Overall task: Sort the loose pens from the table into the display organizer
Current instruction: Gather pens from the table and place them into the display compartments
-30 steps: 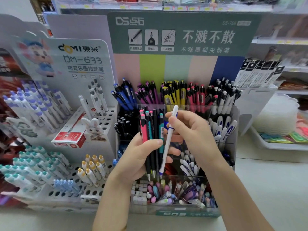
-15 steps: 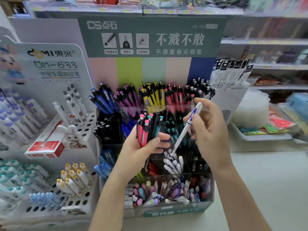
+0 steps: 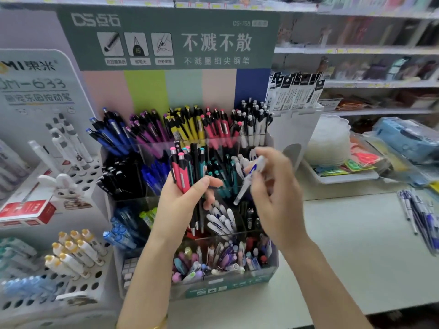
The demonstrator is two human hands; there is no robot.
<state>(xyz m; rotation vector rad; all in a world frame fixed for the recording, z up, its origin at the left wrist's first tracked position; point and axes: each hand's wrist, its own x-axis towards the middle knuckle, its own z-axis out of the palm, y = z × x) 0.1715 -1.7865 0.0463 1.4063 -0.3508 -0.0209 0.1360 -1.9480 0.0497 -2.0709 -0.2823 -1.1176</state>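
Right fingers (image 3: 275,157) pinch white pen (image 3: 244,186), left fingers (image 3: 204,184) clasp pens (image 3: 183,172)

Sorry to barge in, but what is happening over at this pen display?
A person is sorting pens into the display organizer. The left hand grips a bundle of pink, teal and black pens. The right hand holds a white pen, tip down, above the middle compartments, near the white-and-blue pens. Other loose pens lie on the table to the right.
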